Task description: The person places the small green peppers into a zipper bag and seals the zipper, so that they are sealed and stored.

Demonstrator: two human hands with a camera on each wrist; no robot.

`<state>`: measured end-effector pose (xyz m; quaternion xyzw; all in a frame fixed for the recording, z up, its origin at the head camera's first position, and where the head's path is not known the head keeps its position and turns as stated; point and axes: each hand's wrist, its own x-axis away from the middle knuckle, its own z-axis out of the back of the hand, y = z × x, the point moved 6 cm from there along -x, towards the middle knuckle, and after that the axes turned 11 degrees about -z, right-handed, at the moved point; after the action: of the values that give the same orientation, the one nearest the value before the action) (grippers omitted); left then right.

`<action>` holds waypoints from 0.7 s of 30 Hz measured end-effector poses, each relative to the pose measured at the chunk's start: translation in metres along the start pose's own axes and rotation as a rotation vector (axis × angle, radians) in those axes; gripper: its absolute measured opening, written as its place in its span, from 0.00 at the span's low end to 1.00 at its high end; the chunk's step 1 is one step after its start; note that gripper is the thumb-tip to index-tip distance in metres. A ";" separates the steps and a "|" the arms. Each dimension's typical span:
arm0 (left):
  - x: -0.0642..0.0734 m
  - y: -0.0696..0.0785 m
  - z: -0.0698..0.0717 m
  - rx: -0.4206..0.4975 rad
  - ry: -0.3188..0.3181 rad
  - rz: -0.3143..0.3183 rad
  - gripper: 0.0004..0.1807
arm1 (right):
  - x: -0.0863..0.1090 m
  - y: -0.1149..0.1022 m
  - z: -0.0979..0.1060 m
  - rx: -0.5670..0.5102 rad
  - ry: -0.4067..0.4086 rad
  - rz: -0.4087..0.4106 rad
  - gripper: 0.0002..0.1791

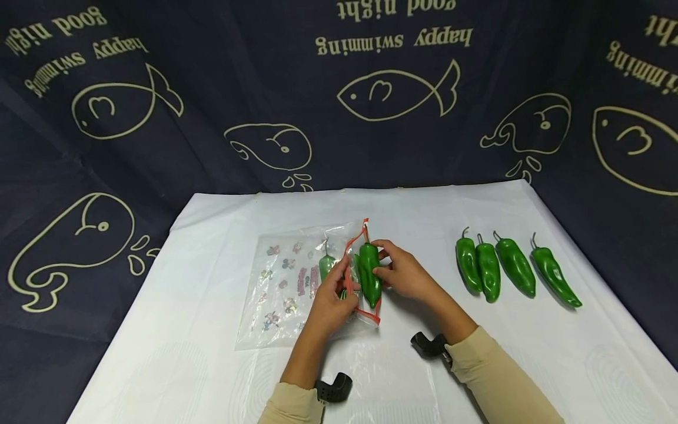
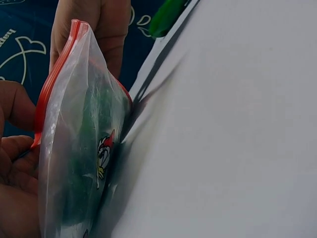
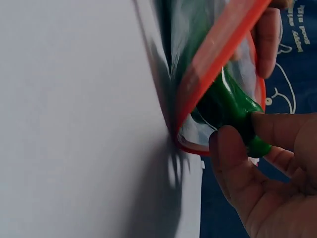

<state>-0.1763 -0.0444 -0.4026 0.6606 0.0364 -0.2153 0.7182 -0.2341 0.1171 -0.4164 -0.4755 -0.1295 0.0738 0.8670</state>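
Note:
A clear zip bag [image 1: 272, 277] with a red-edged mouth and small cartoon prints lies on the table. My left hand [image 1: 332, 303] pinches the bag's red rim [image 2: 44, 99] between thumb and fingers, and the mouth gapes to the right. Between thumb and fingertips, my right hand [image 1: 405, 272] grips a green pepper [image 1: 369, 271] at that mouth. In the right wrist view this pepper [image 3: 230, 106] is partly inside the red rim. Another green pepper [image 1: 325, 266] shows through the plastic, partly covered by the left hand.
Several green peppers [image 1: 512, 268] lie in a loose row on the right of the white-covered table [image 1: 424, 365], stems pointing away. Behind the table hangs a dark blue cloth [image 1: 212, 70] with fish and whale drawings. Another clear plastic sheet or bag [image 1: 392, 377] lies near the front.

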 end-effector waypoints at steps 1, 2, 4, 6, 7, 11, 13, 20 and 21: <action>0.000 0.001 0.000 -0.001 0.000 -0.004 0.44 | 0.000 -0.001 -0.001 0.003 0.000 -0.001 0.31; 0.000 0.002 0.000 -0.002 -0.003 -0.004 0.44 | 0.000 -0.001 -0.002 0.009 0.002 0.000 0.31; 0.000 0.002 0.000 0.002 0.000 -0.008 0.44 | 0.000 -0.002 -0.004 0.018 0.012 0.005 0.31; 0.000 0.001 0.000 0.005 0.003 -0.009 0.45 | 0.000 -0.003 -0.004 0.052 0.035 0.014 0.31; 0.001 0.000 0.000 0.009 0.007 -0.010 0.45 | 0.000 -0.003 -0.004 0.076 0.046 0.018 0.31; 0.001 0.000 -0.001 0.020 0.011 -0.010 0.45 | 0.000 -0.004 -0.003 0.180 0.087 0.029 0.30; 0.001 0.000 -0.001 0.023 0.012 -0.009 0.46 | 0.000 -0.004 -0.003 0.199 0.082 0.024 0.30; 0.000 0.000 0.000 0.014 0.009 -0.008 0.45 | -0.003 -0.003 -0.007 0.162 0.028 0.001 0.30; 0.000 0.001 0.000 0.014 0.008 -0.009 0.45 | -0.003 -0.003 -0.007 0.157 0.023 -0.002 0.31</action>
<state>-0.1761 -0.0440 -0.4021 0.6665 0.0406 -0.2161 0.7123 -0.2346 0.1095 -0.4179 -0.4066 -0.1136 0.0772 0.9032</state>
